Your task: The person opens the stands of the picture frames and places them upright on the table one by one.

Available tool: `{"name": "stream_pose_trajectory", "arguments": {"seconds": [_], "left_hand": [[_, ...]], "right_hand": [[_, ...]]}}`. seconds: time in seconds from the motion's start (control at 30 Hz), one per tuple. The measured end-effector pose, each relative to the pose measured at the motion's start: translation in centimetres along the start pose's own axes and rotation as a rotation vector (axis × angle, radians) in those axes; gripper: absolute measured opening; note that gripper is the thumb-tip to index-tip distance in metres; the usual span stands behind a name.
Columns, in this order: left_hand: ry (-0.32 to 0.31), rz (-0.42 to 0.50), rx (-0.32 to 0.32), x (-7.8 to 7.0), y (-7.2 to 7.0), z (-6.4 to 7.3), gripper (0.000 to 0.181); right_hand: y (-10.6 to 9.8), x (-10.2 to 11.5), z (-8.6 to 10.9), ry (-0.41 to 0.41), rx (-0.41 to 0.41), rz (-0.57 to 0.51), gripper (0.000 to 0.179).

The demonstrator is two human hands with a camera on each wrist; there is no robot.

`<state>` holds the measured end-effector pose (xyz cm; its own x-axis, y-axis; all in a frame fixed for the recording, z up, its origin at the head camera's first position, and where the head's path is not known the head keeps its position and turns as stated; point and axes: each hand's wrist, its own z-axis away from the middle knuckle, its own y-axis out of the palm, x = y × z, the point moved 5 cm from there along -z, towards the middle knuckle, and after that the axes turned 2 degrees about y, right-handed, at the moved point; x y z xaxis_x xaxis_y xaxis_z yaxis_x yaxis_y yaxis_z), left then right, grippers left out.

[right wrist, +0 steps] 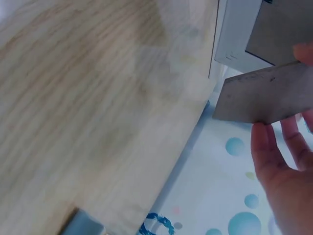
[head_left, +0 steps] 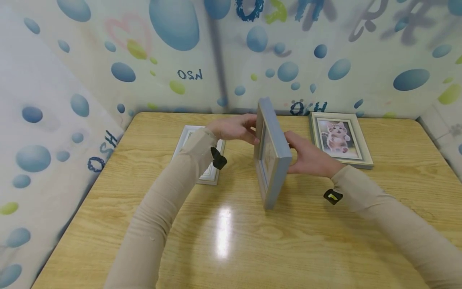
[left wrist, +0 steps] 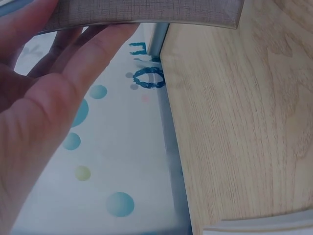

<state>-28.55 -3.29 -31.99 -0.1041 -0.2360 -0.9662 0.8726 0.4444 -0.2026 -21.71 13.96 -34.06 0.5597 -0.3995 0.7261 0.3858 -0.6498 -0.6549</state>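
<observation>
A grey-blue picture frame (head_left: 277, 138) stands upright on the table between my hands, its picture side facing left. My left hand (head_left: 234, 128) grips its far upper part, thumb on the front side. In the left wrist view, the fingers of that hand (left wrist: 44, 103) reach under a brownish textured strip of the frame (left wrist: 146, 12). Behind the frame, my right hand (head_left: 310, 154) pinches the brown-grey stand flap (right wrist: 266, 95), which sticks out from the frame's back (right wrist: 239, 34). The right fingers (right wrist: 266, 147) lie along the flap's edge.
On the left a white picture frame (head_left: 208, 180) lies flat, partly hidden by my left forearm. At the back right another frame (head_left: 362, 140) with a kitten picture (head_left: 337, 138) lies face up. A patterned wall (head_left: 231, 56) rises behind the wooden table (head_left: 245, 245).
</observation>
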Motion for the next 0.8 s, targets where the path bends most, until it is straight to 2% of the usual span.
{"name": "stream_pose_trajectory", "arguments": {"seconds": [0.4, 0.53, 0.8], "left_hand": [[0.019, -0.027, -0.007, 0.3, -0.5, 0.1, 0.048], [0.041, -0.027, -0.010, 0.2, -0.6, 0.0, 0.048], [0.033, -0.037, -0.024, 0.1, -0.6, 0.2, 0.048]], "right_hand": [[-2.2, 0.7, 0.1, -0.020, 0.014, 0.222, 0.054], [-2.4, 0.9, 0.0, 0.003, 0.026, 0.245, 0.054], [-2.2, 0.7, 0.0, 0.016, 0.033, 0.238, 0.053]]}}
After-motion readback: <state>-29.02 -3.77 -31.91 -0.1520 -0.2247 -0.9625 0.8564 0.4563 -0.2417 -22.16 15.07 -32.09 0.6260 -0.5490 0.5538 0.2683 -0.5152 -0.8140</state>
